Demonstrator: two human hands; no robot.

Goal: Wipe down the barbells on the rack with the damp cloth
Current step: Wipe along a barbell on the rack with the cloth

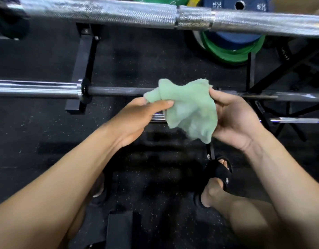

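From your head camera: your left hand (137, 115) and right hand (234, 117) each pinch an edge of the cloth (187, 106) (pale green, crumpled), held between them in front of the middle bar (115, 90). The top bar (101, 13) runs overhead.

The left hand (137, 119) and right hand (234, 119) pinch a green cloth (187, 108) between them. It hangs above a barbell (115, 90).

Crumpled pale-green cloth (187, 108) just above the middle barbell (117, 91), knurled barbell (101, 12) higher up.
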